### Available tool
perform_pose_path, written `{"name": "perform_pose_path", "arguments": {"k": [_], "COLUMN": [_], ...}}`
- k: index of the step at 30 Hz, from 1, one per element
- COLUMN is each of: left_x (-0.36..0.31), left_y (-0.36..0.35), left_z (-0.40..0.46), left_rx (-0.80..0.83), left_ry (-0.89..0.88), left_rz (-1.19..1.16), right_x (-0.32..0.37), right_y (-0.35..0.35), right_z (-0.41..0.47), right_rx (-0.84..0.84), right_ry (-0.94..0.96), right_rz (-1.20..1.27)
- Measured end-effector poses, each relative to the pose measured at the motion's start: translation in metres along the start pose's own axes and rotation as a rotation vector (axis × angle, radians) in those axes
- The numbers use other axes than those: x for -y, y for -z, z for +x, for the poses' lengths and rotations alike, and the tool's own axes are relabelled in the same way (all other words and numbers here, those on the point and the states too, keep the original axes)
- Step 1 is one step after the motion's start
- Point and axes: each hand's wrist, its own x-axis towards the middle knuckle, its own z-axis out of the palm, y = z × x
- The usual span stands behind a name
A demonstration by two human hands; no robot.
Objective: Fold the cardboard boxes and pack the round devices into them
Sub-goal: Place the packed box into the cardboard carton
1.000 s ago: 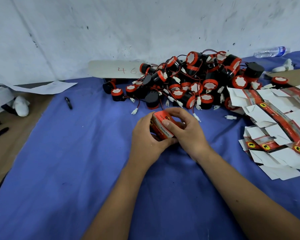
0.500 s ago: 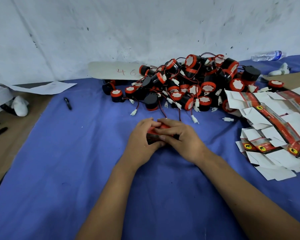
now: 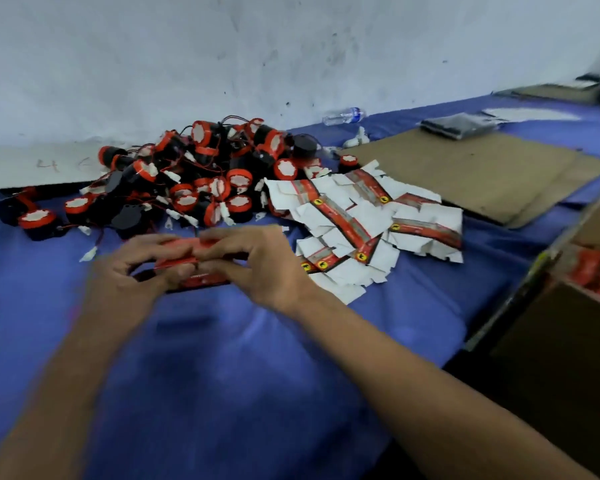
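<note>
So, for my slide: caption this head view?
Both hands close a red box beside piled round devices and flat cartons.

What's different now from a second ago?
The camera has swung right, bringing a brown carton into view. Both hands, left hand and right hand, have lowered the small red box toward the blue cloth, still gripping it. The device pile and flat boxes stayed put.

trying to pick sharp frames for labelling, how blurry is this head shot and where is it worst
Head view: motion blur throughout, worst on both forearms and on the left hand and right hand around the red box; the carton at right is smeared too; the flat box blanks and pile of round devices stay readable; lighting even, no glare.
</note>
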Motion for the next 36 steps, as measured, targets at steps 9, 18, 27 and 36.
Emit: {"name": "perform_pose_path", "arguments": {"k": [9,18,27,36], "left_x": [-0.181,-0.278,-0.243,-0.128], "left_y": [-0.213,-0.379,-0.359,-0.304], "left_z": [0.038,-0.034,-0.011,0.006], "left_rx": [0.288,0.713,0.531,0.371], "left_ry": [-0.366,-0.528,-0.594,-0.174], "left_rz": [-0.179,0.001,0.109,0.431], "right_x": [0.05,0.098,0.084,0.086], "right_y": [0.257,0.374,0.365,0.301], "right_z": [-0.089,-0.199,-0.196,-0.121], "right_rx": [-0.363,-0.301,-0.062,-0.271], "right_ry": [-0.285,-0.903,-1.229,-0.787], "right_rz": [-0.33,-1.031,-1.117,-1.008]}}
